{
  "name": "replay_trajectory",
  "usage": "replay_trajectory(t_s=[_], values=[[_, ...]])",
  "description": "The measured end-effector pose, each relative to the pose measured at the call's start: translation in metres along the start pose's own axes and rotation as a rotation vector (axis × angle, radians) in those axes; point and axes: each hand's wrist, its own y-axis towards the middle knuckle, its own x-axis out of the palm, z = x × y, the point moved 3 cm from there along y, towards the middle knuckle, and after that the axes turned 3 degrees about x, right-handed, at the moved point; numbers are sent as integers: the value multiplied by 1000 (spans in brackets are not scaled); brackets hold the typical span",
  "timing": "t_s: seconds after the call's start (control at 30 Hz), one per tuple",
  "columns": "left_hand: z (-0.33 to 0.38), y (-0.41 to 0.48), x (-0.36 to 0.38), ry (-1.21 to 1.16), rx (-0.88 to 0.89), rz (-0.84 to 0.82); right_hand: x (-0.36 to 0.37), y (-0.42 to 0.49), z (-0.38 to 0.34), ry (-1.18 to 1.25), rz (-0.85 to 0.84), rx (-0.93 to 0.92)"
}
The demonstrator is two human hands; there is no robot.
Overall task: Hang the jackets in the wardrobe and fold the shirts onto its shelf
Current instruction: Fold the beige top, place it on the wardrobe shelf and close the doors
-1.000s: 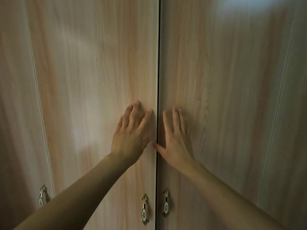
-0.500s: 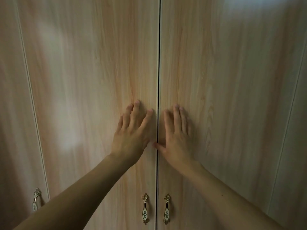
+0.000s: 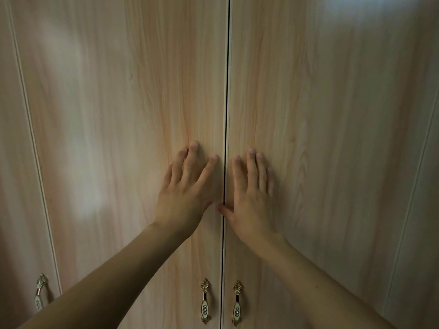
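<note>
Left hand (image 3: 183, 200): fingers (image 3: 190, 162) straight, slightly fanned, flat on the wood. Nothing held. Index tip sits just left of the seam (image 3: 226, 91); the thumb is mostly tucked under the palm.

Right hand (image 3: 249, 205): fingers (image 3: 251, 169) straight, close together, flat on the wood. Nothing held. The thumb sticks out sideways and its tip reaches the seam.

Both palms lie against the wardrobe (image 3: 142, 67), one on each side of the seam, at about the same height. The hands are near each other but not touching.

Under the left fingers is the left door (image 3: 118, 138), under the right fingers the right door (image 3: 332, 138). Light wood grain on both. The doors meet in a thin dark line that runs top to bottom between the hands. Doors closed, inside hidden.

Below the hands are two ornate metal handles, one per door, just beside the seam: left handle (image 3: 205, 301), right handle (image 3: 237, 303). Neither hand touches them.

Bare forearms run in from the bottom corners: left forearm (image 3: 107, 281), right forearm (image 3: 320, 288).

Far left of the left fingers is another panel (image 3: 11, 162), past a vertical joint, with a third handle (image 3: 40, 293) low down and partly cut off by the forearm. Far right of the right fingers is one more panel edge (image 3: 425, 210).

Pale glare patch (image 3: 88, 205) on the left door, level with the left hand.
</note>
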Motion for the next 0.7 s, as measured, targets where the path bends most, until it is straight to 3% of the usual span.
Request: replay_trajectory(t_s=[0.43, 0.7], values=[[8, -23, -13, -10, 23, -175, -41, -16, 17, 149, -197, -117], [0, -39, -34, -341, -177, -168, -56, -27, 24, 302, -281, -30]])
